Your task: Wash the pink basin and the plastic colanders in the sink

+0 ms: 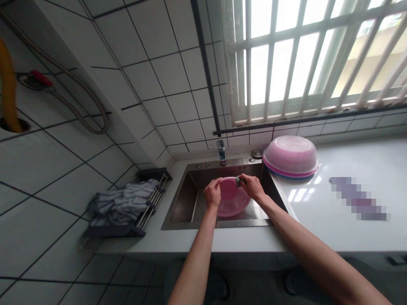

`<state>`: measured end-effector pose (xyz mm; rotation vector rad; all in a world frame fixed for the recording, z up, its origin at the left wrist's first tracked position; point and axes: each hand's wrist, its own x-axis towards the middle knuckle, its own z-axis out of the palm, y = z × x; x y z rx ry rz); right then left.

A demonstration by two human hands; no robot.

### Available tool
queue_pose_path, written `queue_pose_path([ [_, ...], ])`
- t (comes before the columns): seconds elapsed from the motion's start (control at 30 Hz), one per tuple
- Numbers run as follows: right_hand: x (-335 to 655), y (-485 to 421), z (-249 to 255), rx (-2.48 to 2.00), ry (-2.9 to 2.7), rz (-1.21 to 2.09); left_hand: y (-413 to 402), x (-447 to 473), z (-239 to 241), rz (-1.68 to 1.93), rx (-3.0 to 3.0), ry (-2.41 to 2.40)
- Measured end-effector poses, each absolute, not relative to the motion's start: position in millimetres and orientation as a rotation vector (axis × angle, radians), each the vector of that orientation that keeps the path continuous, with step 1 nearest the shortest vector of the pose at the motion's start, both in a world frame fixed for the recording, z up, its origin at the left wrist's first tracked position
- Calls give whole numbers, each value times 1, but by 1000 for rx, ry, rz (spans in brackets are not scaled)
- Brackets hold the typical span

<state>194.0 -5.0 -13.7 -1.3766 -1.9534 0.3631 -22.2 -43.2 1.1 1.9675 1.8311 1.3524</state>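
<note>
White-tiled walls [155, 31] — daylight through a barred window [310, 59].

The left hand [213, 194] holds a pink basin [233, 204], the right hand [253, 186] something greenish [238, 181].

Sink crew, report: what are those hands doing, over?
Left hand at rim of pink basin; right hand holds greenish item there. Basin inside sink. Faucet behind, apart from hands.

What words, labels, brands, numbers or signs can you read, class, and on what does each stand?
No text can be read with certainty.
Sink, back edge: small dark marks, too small to read.
Pixelated item on counter: too blurred to read.
Pink basin: no text visible.
</note>
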Motion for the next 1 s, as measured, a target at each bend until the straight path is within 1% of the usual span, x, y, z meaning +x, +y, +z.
queue_pose_path([
  [0.2,186,-9,-11,-1333,-2046,308,-46,-13,4,1203,2056,1826],
  [0.47,170,-14,-14,-1293,-2227,240,-44,-7,-5,1087,2131,1679],
  [0.77,184,-4,-11,-1303,-2039,303,-38,-16,-8,1304,1821,1837],
  [1.0,207,3,-15,-1379,-1803,335,-32,-31,-10,1564,1503,1867],
])
